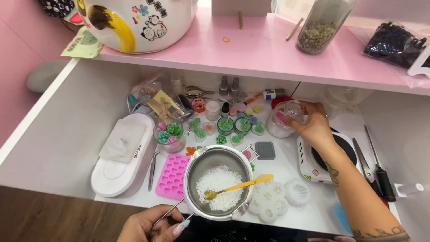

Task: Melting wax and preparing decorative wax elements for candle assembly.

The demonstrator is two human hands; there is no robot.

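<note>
Far left on the white tabletop (67, 148) lay a white oblong appliance (122, 157) with a folded cloth on top. Beside it, metal tweezers (152, 170), then a pink heart-cavity silicone mould (171, 175). Behind these stood a small glass jar (169, 134) of green and pink wax shapes.

Left hand (150, 226), at the bottom edge, was closed around the thin wire handle of the steel melting pot (218, 181). The handle ran diagonally from the hand up and to the right into the pot wall, so the pot sat just beyond and right of the left hand. White wax pellets (218, 181) covered the pot floor. 1 gold spoon (237, 185) rested in them, its bowl low and left, its long handle pointing right and slightly up over the rim (nearer the right arm than the left).

Behind the pot were green-topped candle tins (225, 125) and a grey square mould (265, 150). White flower moulds (273, 199) lay right of the pot.

Right hand (313, 125) reached well behind the pot, fingers wrapped around a small clear glass cup (295, 110), held over a clear jar (278, 123). A small white electric hotplate (320, 159) sat under the right forearm. Screwdrivers (378, 170) lay at far right.
</note>
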